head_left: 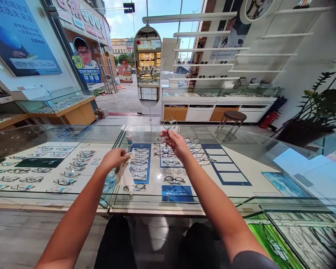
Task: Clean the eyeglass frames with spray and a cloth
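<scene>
My left hand (116,158) is closed on a pale cloth (125,177) that hangs down over the glass display case (154,209). Raised above the case, my right hand (175,142) pinches a thin-framed pair of glasses (170,123) upright. A small white bottle (129,138) stands between the two hands, farther back. Under the glass lie rows of eyeglass frames, with dark-rimmed glasses (174,180) near a blue card (177,193).
More frames (82,160) fill the case at the left. Beyond it are an oval mirror (148,63), a white counter (196,99) and a brown stool (235,116). A potted plant (305,129) stands at the right.
</scene>
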A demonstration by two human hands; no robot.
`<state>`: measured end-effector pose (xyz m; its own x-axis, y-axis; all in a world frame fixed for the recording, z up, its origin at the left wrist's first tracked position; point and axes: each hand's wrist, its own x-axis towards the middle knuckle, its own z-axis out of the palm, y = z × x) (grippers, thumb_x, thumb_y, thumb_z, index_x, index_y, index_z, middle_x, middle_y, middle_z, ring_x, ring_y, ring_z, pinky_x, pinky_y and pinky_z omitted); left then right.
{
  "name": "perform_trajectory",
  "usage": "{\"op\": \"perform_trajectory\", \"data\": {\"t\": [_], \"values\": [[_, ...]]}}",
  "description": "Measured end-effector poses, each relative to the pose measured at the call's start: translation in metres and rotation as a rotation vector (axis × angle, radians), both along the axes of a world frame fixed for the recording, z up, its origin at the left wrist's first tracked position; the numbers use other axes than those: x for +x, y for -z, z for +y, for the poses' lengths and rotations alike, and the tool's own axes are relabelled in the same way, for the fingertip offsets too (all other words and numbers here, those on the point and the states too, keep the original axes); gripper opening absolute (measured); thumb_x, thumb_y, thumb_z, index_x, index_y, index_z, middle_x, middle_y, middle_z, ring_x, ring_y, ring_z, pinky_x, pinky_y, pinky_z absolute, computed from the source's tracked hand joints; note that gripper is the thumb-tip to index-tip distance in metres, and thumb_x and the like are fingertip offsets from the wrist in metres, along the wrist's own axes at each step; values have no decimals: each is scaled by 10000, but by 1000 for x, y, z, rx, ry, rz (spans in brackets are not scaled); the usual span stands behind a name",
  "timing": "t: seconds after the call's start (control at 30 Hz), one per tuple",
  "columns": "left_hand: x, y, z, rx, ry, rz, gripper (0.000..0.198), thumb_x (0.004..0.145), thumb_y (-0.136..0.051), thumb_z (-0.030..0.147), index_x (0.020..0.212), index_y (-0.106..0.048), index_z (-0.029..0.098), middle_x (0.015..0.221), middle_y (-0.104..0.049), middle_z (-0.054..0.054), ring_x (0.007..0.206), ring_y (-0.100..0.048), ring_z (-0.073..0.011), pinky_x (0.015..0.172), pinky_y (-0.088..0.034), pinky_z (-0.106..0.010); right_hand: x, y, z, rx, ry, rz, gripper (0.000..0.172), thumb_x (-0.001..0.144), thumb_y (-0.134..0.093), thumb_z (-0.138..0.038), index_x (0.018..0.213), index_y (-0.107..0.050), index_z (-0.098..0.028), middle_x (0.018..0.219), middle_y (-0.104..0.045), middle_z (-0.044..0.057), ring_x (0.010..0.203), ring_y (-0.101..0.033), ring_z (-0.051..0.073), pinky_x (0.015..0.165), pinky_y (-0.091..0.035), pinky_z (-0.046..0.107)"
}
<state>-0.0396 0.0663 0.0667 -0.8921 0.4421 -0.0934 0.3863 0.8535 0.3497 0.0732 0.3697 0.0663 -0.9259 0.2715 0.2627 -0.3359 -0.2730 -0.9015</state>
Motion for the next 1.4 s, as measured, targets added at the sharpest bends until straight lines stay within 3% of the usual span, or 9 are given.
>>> {"op": "perform_trajectory", "data": {"t": [0.1, 0.27, 0.4, 0.57, 0.7, 0.8, 0.97, 1.2, 1.4], "values": [[-4, -10, 1, 322, 14, -63, 248, 750, -696, 416, 878, -595, 230, 793, -695, -12, 755, -654, -235, 635, -401, -292, -1, 0, 1, -6, 0, 4, 538, 748, -906, -670, 1072, -842, -245, 1069, -843, 63, 767, -614, 136, 685, -446, 279], [2, -46, 28, 762, 166, -229, 429, 737, -686, 397, 1128, -649, 224, 828, -653, 28, 707, -576, -175, 649, -431, -269, -3, 1, 1, -24, 5, 2, 554, 723, -922, -674, 1062, -846, -242, 1071, -848, 66, 765, -615, 133, 683, -451, 274], [7, -59, 66, 952, 284, -217, 289, 763, -652, 379, 997, -679, 213, 777, -605, 27, 692, -515, -154, 654, -402, -265, -2, -1, 1, -40, 12, 5, 553, 705, -938, -666, 1048, -850, -242, 1080, -850, 69, 761, -614, 133, 677, -455, 272], [8, -35, 105, 1127, 321, -148, 475, 860, -692, 655, 844, -671, 181, 784, -642, -23, 761, -558, -184, 719, -453, -299, 1, -4, 1, -68, 7, -6, 546, 679, -964, -660, 1021, -858, -248, 1060, -850, 56, 758, -618, 125, 676, -456, 257], [14, -11, 110, 1172, 204, 0, 643, 902, -656, 788, 677, -539, 197, 644, -473, 14, 658, -418, -141, 624, -345, -291, 4, -5, -3, -84, -30, -9, 518, 715, -952, -639, 1039, -854, -246, 1073, -845, 60, 766, -629, 128, 680, -466, 259], [21, -2, 109, 1209, 182, -24, 652, 915, -637, 815, 740, -590, 188, 684, -509, 12, 661, -428, -137, 611, -344, -282, 7, -5, -6, -87, -59, 3, 496, 735, -945, -620, 1044, -848, -244, 1066, -840, 62, 786, -643, 136, 697, -480, 264], [30, 2, 118, 1231, 219, -89, 611, 925, -648, 796, 911, -676, 185, 793, -638, -18, 754, -552, -175, 690, -449, -287, 6, -3, -11, -119, -78, 3, 497, 728, -945, -629, 1030, -842, -248, 1054, -834, 61, 824, -660, 152, 729, -505, 272], [36, 3, 124, 1201, 211, -198, 665, 875, -638, 874, 950, -613, 214, 758, -590, -12, 723, -551, -189, 672, -476, -316, 3, 0, -14, -82, 18, 18, 452, 747, -921, -621, 1001, -828, -259, 1221, -814, 69, 1057, -685, 207, 859, -525, 301], [38, 3, 125, 1192, 261, -373, 639, 858, -697, 816, 1089, -639, 224, 845, -663, -33, 723, -611, -195, 656, -531, -321, 0, 1, -12, -83, 60, 11, 483, 711, -928, -656, 976, -811, -268, 1204, -817, 64, 1140, -701, 240, 949, -535, 341]]}}
